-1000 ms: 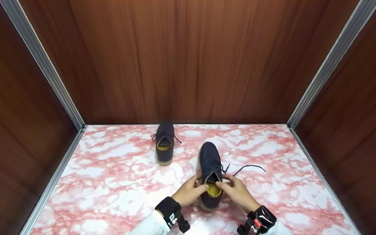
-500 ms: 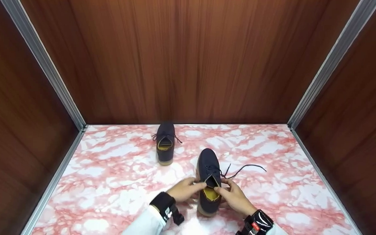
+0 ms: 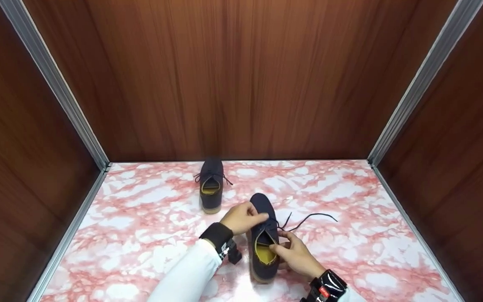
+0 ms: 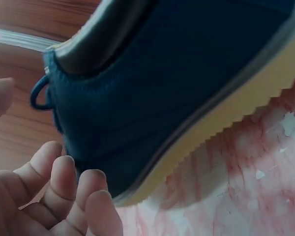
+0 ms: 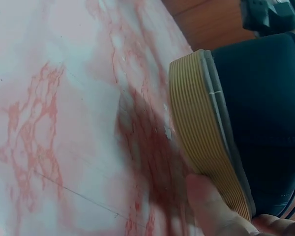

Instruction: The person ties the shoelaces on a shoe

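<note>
While your right hand (image 3: 298,256) pinches the near shoe (image 3: 263,238) at one side, your left hand (image 3: 241,218) hovers by its front, thumb and fingers apart; that shoe is between them, over the tabletop (image 3: 141,218); likely light, soft above, stiff-soled; best gripped at the collar (image 3: 265,265).

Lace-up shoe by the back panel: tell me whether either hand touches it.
No, marbled surface shows between that lace-up shoe and the left hand, while the right hand grips the nearer shoe.
</note>
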